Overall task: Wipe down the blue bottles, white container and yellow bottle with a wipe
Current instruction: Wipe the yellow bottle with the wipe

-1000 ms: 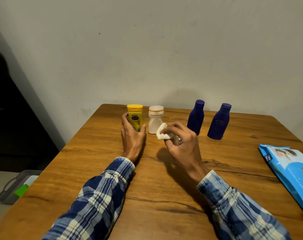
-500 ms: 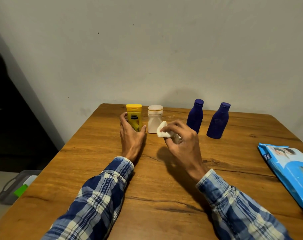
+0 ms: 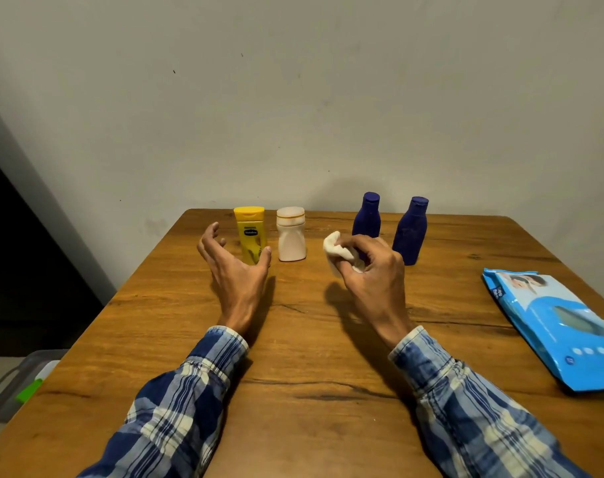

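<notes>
The left grip (image 3: pixel 236 267), a bare hand, hangs above the counter (image 3: pixel 310 357) just in front of the yellow bottle (image 3: pixel 250 232). Its fingers are spread and loosely curved, with nothing between them. The fingers stand to the left of the bottle and apart from it. The thumb tip lies against the bottle's lower right edge, though from this angle it may only overlap it rather than touch.

The right grip (image 3: pixel 373 270), also bare, is closed on a crumpled white wipe (image 3: pixel 340 255). The thumb and curled fingers pinch it, and a bunched end sticks out to the left. This hand is raised off the wood, casting a shadow beneath it, and it hides the base of the nearer of the two blue bottles (image 3: pixel 367 215).

The four task things stand upright in a row near the far edge of the counter, by the wall (image 3: pixel 293 98). From left to right they are the yellow bottle, the white container (image 3: pixel 291 236) just beside it, then, after a gap, the two blue bottles, all capped. The second blue one (image 3: pixel 411 229) is just right of the right grip.

A blue pack of wipes (image 3: pixel 552 322) lies flat at the counter's right edge, well apart from the bottles. Both forearms wear blue plaid sleeves (image 3: pixel 190 391). A grey bin (image 3: pixel 14 384) sits on the floor at lower left.
</notes>
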The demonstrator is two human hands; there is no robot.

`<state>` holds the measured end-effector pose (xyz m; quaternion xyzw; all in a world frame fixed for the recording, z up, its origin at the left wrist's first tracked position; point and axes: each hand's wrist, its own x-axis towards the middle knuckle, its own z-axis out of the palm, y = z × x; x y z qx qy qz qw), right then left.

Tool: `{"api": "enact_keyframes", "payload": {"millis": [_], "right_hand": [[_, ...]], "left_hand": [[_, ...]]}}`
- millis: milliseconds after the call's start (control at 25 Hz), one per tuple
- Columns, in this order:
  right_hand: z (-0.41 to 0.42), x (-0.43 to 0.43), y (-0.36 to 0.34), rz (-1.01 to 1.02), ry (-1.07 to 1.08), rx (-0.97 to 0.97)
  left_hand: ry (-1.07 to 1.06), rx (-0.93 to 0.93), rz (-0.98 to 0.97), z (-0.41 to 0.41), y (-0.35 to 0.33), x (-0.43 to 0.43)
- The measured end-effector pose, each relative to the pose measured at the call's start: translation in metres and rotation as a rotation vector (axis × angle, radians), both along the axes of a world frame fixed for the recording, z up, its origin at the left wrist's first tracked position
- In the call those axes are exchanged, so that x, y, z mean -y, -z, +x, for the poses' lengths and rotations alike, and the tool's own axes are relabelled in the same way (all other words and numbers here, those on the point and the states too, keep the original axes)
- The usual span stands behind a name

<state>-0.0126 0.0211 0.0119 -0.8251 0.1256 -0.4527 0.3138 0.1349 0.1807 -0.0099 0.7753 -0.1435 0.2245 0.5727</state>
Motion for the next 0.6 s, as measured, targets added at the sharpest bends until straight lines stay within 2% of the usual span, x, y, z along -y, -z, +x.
{"api": "enact_keyframes", "payload": {"millis": [160,400,600], "right_hand": [[-0.032,0.018,0.003,0.059,0.065,-0.089],[-0.083,0.048,0.008,0.255,0.088,-0.416],[-0.108,0.058,0.018,0.142,0.161,-0.674]], "left_hand": [[0.044,0.073,-0.039,-0.034,-0.007,-0.005],[0.202,0.103,0.051,-0.081,-0.013,0.001],[0.321,0.108,0.154,-0.104,-0.015,0.008]]}}
